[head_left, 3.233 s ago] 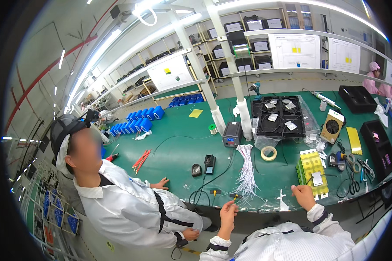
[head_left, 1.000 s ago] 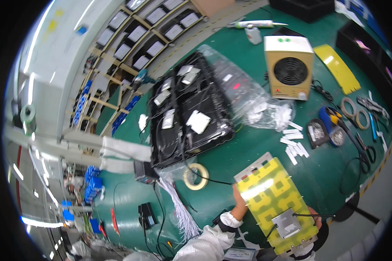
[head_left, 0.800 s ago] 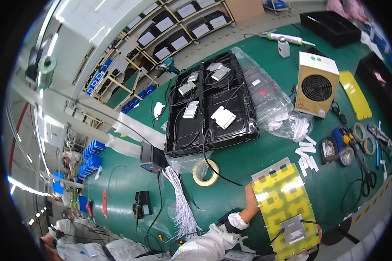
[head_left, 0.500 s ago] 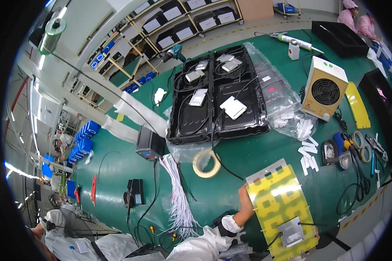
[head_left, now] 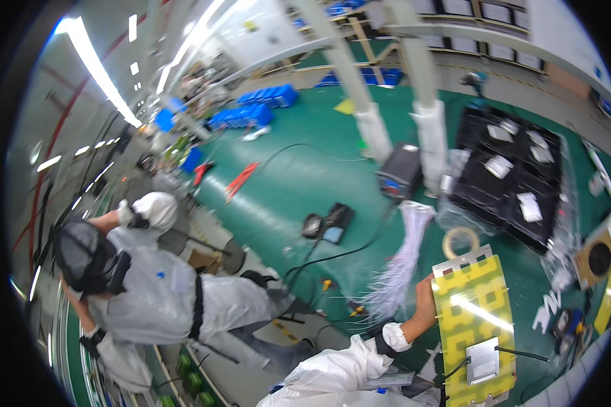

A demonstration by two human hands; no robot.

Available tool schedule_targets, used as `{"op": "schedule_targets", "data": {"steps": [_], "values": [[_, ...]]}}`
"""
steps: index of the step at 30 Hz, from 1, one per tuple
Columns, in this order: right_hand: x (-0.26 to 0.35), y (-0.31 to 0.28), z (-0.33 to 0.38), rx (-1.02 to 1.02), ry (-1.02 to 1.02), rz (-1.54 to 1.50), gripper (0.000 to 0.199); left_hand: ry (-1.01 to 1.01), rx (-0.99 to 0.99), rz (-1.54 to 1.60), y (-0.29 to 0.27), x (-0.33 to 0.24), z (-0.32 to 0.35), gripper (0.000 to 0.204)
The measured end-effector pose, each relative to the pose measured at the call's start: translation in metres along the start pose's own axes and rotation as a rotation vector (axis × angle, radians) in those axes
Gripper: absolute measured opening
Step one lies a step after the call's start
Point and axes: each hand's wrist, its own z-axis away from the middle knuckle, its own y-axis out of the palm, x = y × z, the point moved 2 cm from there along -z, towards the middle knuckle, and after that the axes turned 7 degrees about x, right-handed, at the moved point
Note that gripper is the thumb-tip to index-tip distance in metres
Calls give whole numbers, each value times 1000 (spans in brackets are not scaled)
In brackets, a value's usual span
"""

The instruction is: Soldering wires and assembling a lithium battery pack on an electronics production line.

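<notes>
Yellow fixture board [head_left: 474,319]: long, flat, patterned with yellow blocks and pale metal edging; lies flat on the green bench, its left edge against the fingers [head_left: 428,288].
Metal plate [head_left: 483,361]: small, grey, square; sits on the board's near end, below and right of the fingers, with a black cable running off to the right.
Board's far end: notched metal strip, just above the fingers.

Bare green bench [head_left: 299,176] lies open leftward; white wire bundle [head_left: 397,271] and tape roll [head_left: 460,241] crowd the yellow board [head_left: 472,308].
</notes>
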Motion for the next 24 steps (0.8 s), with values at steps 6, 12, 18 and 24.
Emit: {"op": "schedule_targets", "data": {"steps": [6, 12, 18, 24], "values": [[12, 110, 19, 270, 25, 29, 24, -149, -115, 65, -107, 43, -28, 28], [-4, 220, 66, 443, 36, 58, 22, -199, -251, 293, -220, 85, -55, 36], [-29, 332, 112, 524, 66, 55, 19, 39, -332, -373, -333, 130, -84, 33], [-49, 400, 157, 527, 113, 20, 16, -341, -364, 406, -424, 202, -78, 33]]}}
